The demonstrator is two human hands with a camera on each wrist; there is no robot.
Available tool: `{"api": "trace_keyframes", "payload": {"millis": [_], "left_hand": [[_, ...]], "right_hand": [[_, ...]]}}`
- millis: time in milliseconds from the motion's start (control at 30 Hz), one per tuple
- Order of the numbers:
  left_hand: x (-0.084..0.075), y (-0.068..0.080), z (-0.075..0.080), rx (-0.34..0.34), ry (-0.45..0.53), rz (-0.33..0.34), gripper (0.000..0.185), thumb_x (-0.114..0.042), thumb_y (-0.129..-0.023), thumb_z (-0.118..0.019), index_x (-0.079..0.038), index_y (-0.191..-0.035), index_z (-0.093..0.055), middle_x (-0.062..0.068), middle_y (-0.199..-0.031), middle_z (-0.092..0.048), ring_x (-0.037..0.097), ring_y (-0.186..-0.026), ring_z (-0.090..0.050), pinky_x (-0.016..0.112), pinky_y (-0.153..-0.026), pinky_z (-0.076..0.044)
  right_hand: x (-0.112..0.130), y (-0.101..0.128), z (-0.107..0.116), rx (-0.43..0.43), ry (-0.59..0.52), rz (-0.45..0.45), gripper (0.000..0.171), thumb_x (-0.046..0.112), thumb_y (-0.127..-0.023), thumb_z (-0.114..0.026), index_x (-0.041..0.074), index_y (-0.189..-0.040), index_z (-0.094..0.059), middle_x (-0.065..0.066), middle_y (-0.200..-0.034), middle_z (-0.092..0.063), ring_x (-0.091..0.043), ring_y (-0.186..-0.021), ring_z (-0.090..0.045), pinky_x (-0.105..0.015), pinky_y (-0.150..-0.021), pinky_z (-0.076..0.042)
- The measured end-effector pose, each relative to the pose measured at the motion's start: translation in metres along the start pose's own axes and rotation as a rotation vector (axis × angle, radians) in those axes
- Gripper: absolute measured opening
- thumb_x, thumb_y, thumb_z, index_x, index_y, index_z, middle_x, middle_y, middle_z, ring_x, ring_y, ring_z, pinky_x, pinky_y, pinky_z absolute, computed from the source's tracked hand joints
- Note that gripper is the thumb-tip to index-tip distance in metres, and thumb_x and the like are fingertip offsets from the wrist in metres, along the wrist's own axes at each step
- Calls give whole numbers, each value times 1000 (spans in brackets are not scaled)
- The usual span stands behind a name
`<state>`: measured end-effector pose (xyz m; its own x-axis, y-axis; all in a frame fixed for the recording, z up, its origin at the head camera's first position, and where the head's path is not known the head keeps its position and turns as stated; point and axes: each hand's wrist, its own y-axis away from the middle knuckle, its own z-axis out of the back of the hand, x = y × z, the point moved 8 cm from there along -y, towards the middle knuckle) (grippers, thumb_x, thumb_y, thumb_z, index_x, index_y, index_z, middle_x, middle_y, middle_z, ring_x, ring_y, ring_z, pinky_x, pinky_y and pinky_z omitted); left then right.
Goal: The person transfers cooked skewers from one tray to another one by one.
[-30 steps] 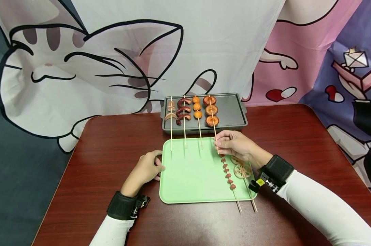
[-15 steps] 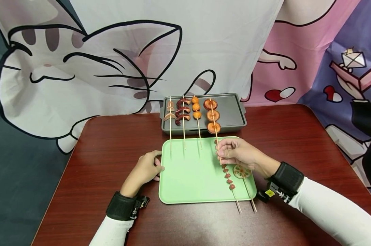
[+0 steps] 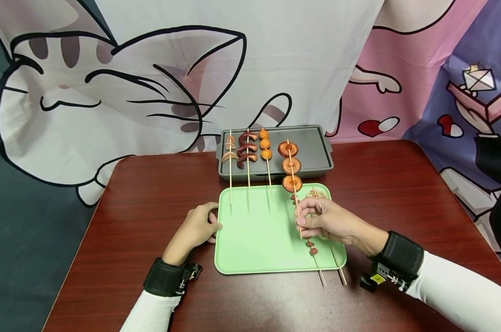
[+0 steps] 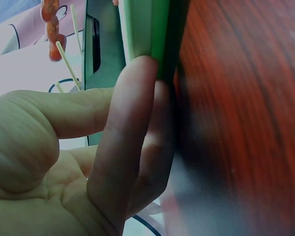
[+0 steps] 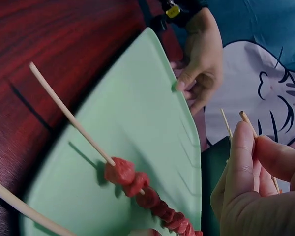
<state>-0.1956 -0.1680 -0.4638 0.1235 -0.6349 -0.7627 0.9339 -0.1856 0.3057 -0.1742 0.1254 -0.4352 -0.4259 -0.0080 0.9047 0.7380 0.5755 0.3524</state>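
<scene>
My right hand pinches the stick of a mushroom skewer, which bears three round brown caps. Its lower end sticks up between thumb and fingers in the right wrist view. The caps lie over the front of the grey baking tray and the back rim of the green tray. Below that hand, a skewer of small red meat pieces lies on the green tray. A lotus root skewer beside it is partly hidden by the hand. My left hand grips the green tray's left rim, thumb on top.
Left on the grey tray are a skewer of pale slices, one of dark red curled pieces and one of orange balls. Their sticks overhang the green tray. Behind the wooden table hangs a printed cloth.
My right hand has drawn the mushroom skewer toward me and a little to the right, off the grey tray's middle. My left hand has stayed on the green tray's rim.
</scene>
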Motion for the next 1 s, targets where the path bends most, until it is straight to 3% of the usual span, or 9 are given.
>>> {"api": "trace_keyframes", "payload": {"millis": [500, 1000], "left_hand": [[2, -1, -1, 14, 2, 8, 60, 4, -93, -70, 3, -148, -49, 15, -88, -59, 20, -57, -65, 32, -53, -63], [0, -1, 0, 10, -2, -3, 60, 5, -92, -71, 4, -148, -49, 14, -87, -59, 20, -56, -65, 33, -54, -63]], "right_hand": [[-16, 24, -15, 8, 3, -2, 11, -5, -98, -63, 5, -99, -60, -2, -90, -65, -15, -82, -73, -30, -78, -66], [-32, 46, -35, 7, 1, -90, 12, -1, -95, -70, 7, -97, -60, -1, -90, -65, -13, -86, -70, -36, -82, -66]]}}
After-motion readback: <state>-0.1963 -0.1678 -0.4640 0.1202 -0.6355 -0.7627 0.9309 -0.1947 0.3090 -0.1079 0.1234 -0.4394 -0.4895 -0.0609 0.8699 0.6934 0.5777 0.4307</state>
